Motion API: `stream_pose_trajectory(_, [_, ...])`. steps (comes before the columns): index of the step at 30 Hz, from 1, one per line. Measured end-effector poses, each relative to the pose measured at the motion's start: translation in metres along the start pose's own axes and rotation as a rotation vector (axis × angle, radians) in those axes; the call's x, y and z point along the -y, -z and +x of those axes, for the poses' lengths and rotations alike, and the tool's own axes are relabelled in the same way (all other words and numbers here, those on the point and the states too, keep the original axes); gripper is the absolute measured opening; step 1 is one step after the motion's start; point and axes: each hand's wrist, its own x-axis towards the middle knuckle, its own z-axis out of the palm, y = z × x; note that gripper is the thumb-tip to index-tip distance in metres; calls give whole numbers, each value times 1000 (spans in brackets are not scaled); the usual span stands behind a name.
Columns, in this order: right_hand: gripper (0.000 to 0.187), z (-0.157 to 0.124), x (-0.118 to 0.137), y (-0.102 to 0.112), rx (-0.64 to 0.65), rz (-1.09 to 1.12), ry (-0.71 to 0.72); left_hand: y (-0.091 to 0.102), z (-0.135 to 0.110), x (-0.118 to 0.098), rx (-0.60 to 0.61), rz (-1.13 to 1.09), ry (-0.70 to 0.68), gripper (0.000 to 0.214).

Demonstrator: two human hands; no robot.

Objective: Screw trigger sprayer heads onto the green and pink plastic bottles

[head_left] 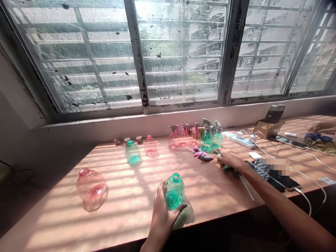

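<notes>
My left hand [161, 213] is wrapped round an open-necked green plastic bottle [174, 190] standing near the front edge of the wooden table [65, 217]. My right hand [229, 159] reaches to the right and closes on a green spray head [225, 167] lying on the table. Beside it lies a pink and dark spray head [202, 155]. A group of pink and green spray bottles with heads fitted [195, 137] stands behind.
A pink bottle [91, 189] lies at the left; a green [132, 153] and a pink bottle [151, 146] stand further back. A power strip [237, 139], cables, phones [273, 175] and a stand [270, 124] crowd the right. Another person's hand [322, 126] shows at far right.
</notes>
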Motion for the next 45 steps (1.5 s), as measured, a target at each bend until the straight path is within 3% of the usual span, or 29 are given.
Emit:
stream_pose_trajectory(3, [33,-32,-2,23,-98,175,80,5,-4,-10,10,-68,-5,95])
stream_pose_trajectory(6, [52,-80,11,44,-215,476,217,8,-7,-21,21,-94,-11,99])
stream_pose_trajectory(8, [60,-113,31,53,-281,1063,351,9,-8,-26,33,-97,-8,100])
stream_pose_trajectory(10, [55,-140,55,56,-354,1394,395,10,-9,-29,48,-96,-2,99])
stream_pose_trajectory(13, [41,-160,87,54,-425,1608,417,12,-9,-31,70,-96,6,98])
stream_pose_trajectory(20, [24,-155,121,25,-379,1658,384,10,-10,-32,84,-147,29,100])
stream_pose_trajectory(25, [42,-146,120,3,-121,1583,447,18,-7,-33,-26,-219,73,91])
stream_pose_trajectory(29, [60,-140,111,9,77,1477,475,45,17,-47,-133,-244,17,92])
stream_pose_trajectory(31, [55,-139,109,17,120,1464,501,62,32,-59,-148,-236,-38,97])
stream_pose_trajectory(34, [39,-140,108,25,122,1422,518,83,48,-75,-142,-216,-117,88])
stream_pose_trajectory(39, [33,-146,108,26,217,1392,467,101,48,-91,-149,-84,-290,87])
stream_pose_trajectory(45, [22,-147,114,26,350,1604,480,113,39,-100,-160,-66,-380,92])
